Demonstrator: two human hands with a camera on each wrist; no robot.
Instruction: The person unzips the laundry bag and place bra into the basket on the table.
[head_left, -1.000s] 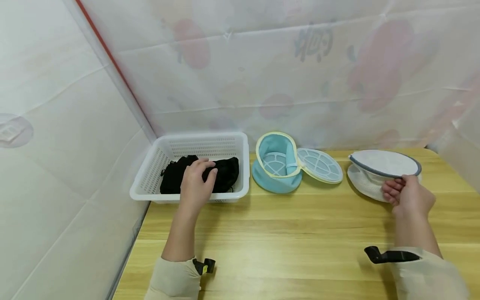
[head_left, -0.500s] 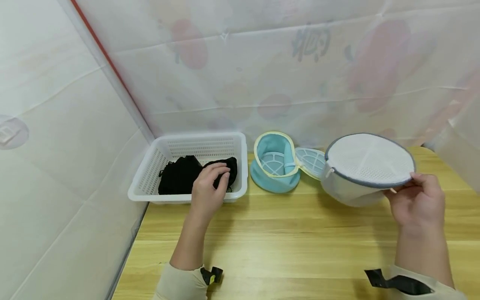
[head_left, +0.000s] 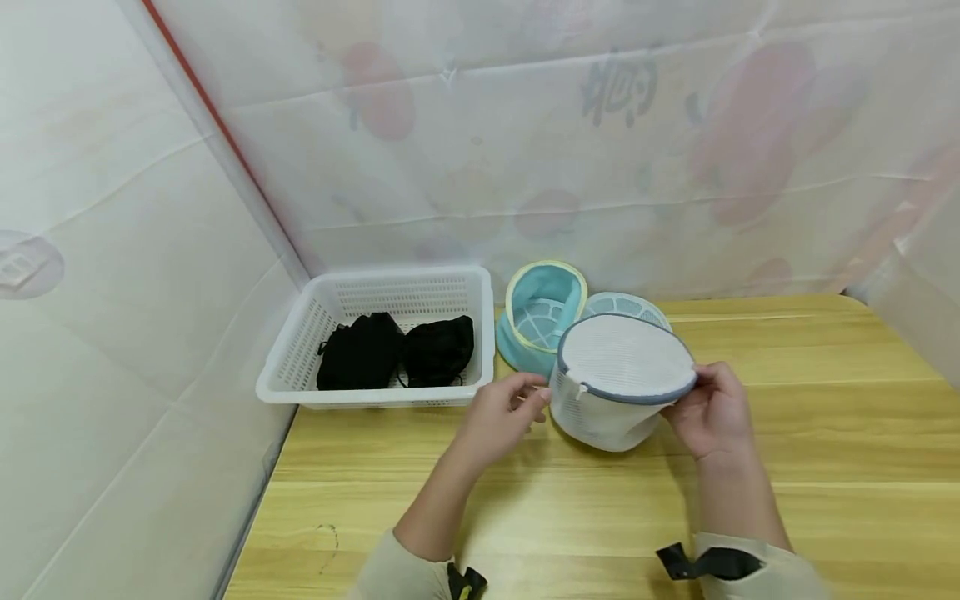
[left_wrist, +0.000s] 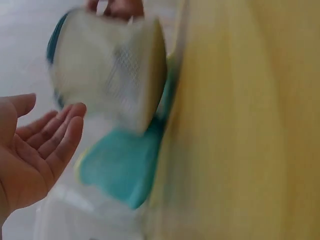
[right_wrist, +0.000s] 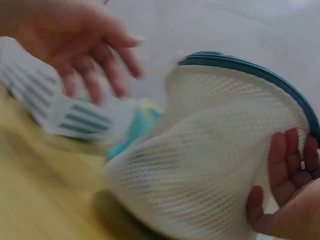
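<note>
You are pinching the white bag (head_left: 626, 360) by its right rim with your right hand (head_left: 712, 412), fingers clamped there. You are holding it in front of the blue bag (head_left: 522, 353), right of the basket (head_left: 375, 397). Your left hand (head_left: 501, 414) is hovering just beside it, fingers loosely apart.

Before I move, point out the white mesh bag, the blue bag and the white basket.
White mesh bag (head_left: 624, 373): head view, top panel.
Blue bag (left_wrist: 119, 166): left wrist view, outer side.
White basket (head_left: 375, 396): head view, front rim.
</note>
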